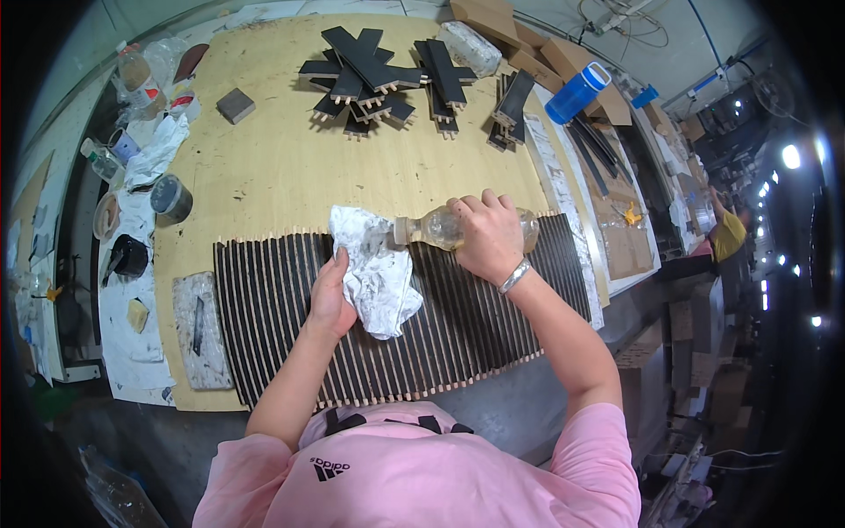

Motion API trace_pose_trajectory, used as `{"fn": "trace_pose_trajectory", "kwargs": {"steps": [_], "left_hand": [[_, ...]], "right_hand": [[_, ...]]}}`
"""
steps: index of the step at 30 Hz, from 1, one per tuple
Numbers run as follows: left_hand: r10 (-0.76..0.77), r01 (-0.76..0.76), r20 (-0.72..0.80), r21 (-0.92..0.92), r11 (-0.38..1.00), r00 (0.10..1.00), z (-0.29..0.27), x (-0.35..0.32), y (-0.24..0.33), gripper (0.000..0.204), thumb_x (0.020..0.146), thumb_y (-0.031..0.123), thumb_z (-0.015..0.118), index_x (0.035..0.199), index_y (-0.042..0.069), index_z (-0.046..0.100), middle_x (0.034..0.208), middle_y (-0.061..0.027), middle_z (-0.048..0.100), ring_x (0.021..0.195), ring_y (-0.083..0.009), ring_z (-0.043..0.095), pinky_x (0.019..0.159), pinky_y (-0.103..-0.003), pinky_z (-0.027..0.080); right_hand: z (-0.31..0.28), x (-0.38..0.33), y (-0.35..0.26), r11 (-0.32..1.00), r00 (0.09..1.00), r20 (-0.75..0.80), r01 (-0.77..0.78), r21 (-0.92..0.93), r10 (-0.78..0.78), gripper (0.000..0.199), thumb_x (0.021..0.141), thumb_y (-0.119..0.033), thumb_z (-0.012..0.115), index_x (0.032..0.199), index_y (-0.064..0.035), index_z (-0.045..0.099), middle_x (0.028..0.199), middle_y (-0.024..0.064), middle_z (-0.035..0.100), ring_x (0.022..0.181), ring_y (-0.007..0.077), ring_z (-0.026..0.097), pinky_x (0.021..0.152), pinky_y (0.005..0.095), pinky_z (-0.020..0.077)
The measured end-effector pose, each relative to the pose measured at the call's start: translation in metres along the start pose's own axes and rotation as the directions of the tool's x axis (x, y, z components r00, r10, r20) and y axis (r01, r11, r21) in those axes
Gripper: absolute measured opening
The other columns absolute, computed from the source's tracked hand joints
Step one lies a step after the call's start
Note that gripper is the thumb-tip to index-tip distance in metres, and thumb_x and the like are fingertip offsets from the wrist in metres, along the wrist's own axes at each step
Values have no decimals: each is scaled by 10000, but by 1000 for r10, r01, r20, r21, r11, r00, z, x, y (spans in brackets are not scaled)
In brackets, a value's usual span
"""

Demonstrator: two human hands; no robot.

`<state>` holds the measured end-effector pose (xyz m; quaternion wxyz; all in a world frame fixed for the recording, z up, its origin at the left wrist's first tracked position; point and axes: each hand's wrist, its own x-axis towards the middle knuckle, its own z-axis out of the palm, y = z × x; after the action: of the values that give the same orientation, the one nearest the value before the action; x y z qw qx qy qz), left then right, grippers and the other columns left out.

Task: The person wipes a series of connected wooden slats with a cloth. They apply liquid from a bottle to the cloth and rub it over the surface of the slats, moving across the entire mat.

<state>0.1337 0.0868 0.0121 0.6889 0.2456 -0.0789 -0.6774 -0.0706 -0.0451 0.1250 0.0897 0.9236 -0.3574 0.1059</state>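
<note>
My right hand [489, 236] is wrapped round a clear plastic bottle [433, 229] with a yellowish tint, tipped on its side. The bottle's mouth end points left and meets a crumpled white rag [374, 286] smudged with grey. That rag is in my left hand [331, 295], whose thumb lies along its edge; the other fingers are partly hidden behind the cloth. Beneath both hands, a row of black wooden slats [282, 308] stands side by side, with pale dowel pegs showing at their ends.
Black doweled boards [361, 70] lie piled at the far side of the wooden table [264, 167]. A small grey block [236, 106] sits far left. Along the left are a dark tub [172, 198] and a black cup [129, 255]. A blue jug [577, 92] stands far right.
</note>
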Motion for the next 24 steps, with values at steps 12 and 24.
{"fn": "trace_pose_trajectory", "kwargs": {"steps": [12, 24], "left_hand": [[29, -28, 43, -37, 999, 999, -7, 5, 28, 517, 1083, 326, 393, 1441, -48, 404, 1433, -192, 527, 1318, -333, 525, 1134, -477, 399], [171, -172, -81, -4, 985, 982, -32, -24, 75, 555, 1081, 331, 386, 1501, -27, 328, 1507, -195, 449, 1376, -356, 457, 1167, -504, 342]], "right_hand": [[40, 40, -7, 983, 999, 3, -54, 177, 54, 434, 615, -64, 673, 1046, -109, 704, 903, 52, 693, 877, 277, 600, 783, 373, 442], [156, 163, -47, 240, 933, 29, -122, 963, 358, 914, 532, -160, 921, 1312, 10, 476, 1225, 160, 631, 1153, 290, 619, 1042, 352, 475]]}}
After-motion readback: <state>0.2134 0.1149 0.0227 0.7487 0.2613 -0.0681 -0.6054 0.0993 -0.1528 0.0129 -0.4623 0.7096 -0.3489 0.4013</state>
